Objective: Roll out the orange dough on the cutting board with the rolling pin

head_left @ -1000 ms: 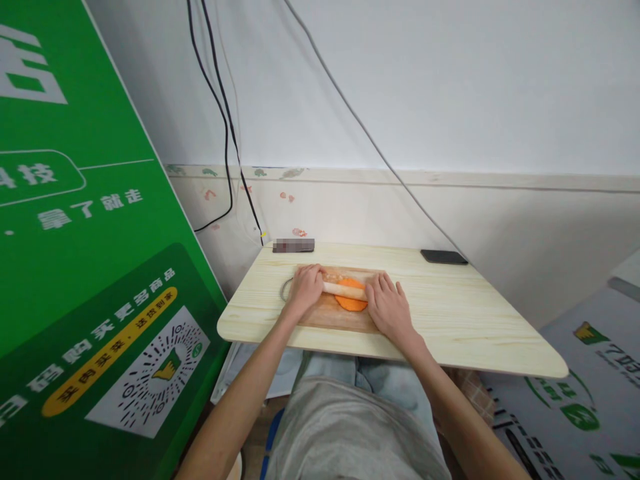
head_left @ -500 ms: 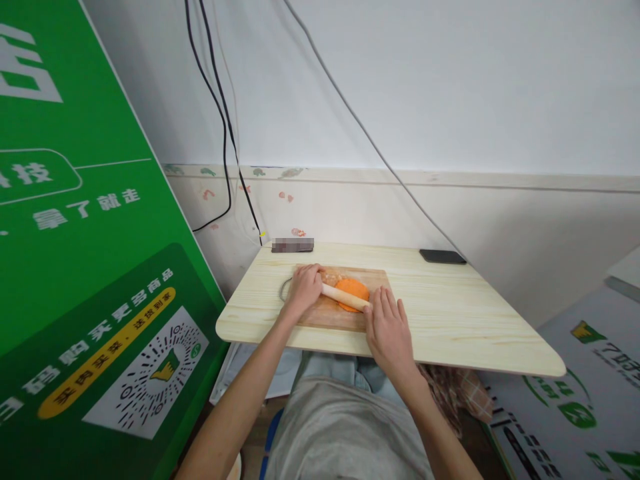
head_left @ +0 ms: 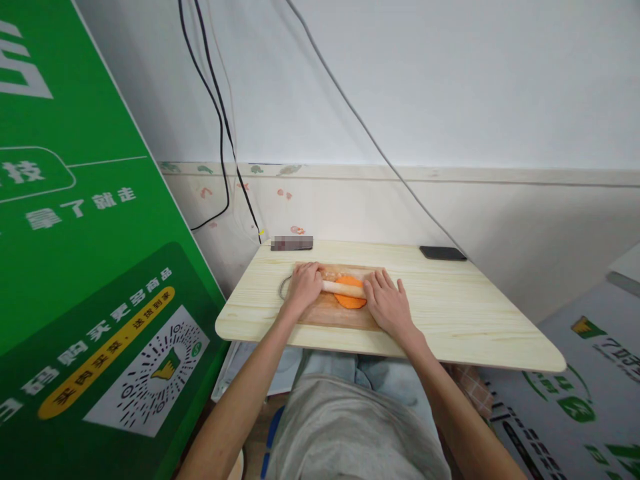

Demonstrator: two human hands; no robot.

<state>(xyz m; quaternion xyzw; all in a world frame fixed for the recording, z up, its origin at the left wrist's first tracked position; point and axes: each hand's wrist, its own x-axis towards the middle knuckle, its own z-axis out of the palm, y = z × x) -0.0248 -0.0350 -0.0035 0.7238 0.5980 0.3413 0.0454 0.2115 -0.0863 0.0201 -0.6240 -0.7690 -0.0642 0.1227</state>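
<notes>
A pale wooden rolling pin (head_left: 343, 289) lies across a flat, roundish sheet of orange dough (head_left: 351, 303). My left hand (head_left: 305, 283) is closed over the pin's left end. At the other end, my right hand (head_left: 388, 299) holds the pin under its palm, with its fingers reaching forward. Beneath the dough is a wooden cutting board (head_left: 325, 317) with whitish smears near its far edge. Both tips of the pin are hidden by my hands.
The board rests on a light wood-grain table (head_left: 460, 320). A dark phone (head_left: 443, 253) lies at the back right, and a dark, partly blurred object (head_left: 292, 244) at the back left. A grey cable (head_left: 370, 137) runs down the wall. A green panel (head_left: 115, 267) stands left.
My right hand has moved away from me with the pin's right end. The pin now lies more nearly level across the dough, while my left hand has barely moved.
</notes>
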